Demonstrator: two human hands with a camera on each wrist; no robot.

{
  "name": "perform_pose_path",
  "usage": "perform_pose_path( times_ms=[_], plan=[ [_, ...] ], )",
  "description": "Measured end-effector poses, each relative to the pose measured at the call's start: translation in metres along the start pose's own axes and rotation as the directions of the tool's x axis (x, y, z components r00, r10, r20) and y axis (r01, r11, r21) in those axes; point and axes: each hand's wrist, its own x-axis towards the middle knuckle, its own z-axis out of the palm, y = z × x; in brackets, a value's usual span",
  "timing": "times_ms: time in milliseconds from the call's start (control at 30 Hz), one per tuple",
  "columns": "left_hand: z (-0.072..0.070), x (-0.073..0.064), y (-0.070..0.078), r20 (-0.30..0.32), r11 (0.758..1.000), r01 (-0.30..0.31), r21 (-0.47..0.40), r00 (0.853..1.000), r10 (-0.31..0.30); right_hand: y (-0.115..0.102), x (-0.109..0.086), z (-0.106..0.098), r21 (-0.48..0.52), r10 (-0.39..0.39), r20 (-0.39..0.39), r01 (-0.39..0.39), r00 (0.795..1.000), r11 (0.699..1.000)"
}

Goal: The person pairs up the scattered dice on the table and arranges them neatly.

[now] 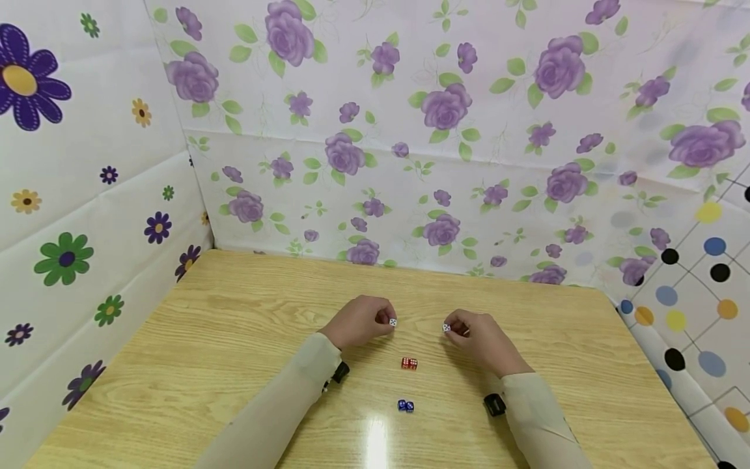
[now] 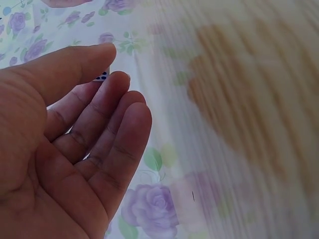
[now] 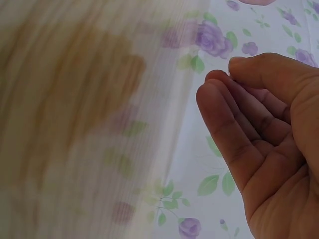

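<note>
My left hand (image 1: 361,322) pinches a white die (image 1: 393,322) between thumb and fingers over the far middle of the table. In the left wrist view a dotted face of that die (image 2: 102,76) peeks out between thumb and fingertips. Facing it from the right, my right hand (image 1: 482,335) pinches a second white die (image 1: 446,328); the right wrist view hides this die behind the fingers (image 3: 224,117). Nearer to me, two red dice (image 1: 409,363) sit side by side between the hands. Closer still lies a pair of blue dice (image 1: 405,406).
The wood-grain table (image 1: 234,365) has a glossy surface with a bright reflection near its front. A purple-flowered cloth (image 1: 404,195) hangs along the back edge. Patterned sheets stand at the left (image 1: 117,215) and right (image 1: 697,326) sides. Each wrist wears a black strap device (image 1: 495,404).
</note>
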Motion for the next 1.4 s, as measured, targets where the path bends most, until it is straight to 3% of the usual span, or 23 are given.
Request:
perform_pose_path(
  times_ms=[967, 1400],
  plan=[
    [0.0023, 0.0087, -0.0065, -0.025, 0.998, -0.021, 0.065, 0.999, 0.022, 0.004, 0.004, -0.0024, 0.004, 0.015, 0.022, -0.015, 1.0, 1.0],
    [0.0045, 0.0055, -0.0046, -0.016, 0.998, 0.006, 0.061, 1.0, -0.005, 0.0061, 0.0061, 0.0027, 0.014, 0.05, 0.076, -0.051, 0.996, 0.999]
  ],
)
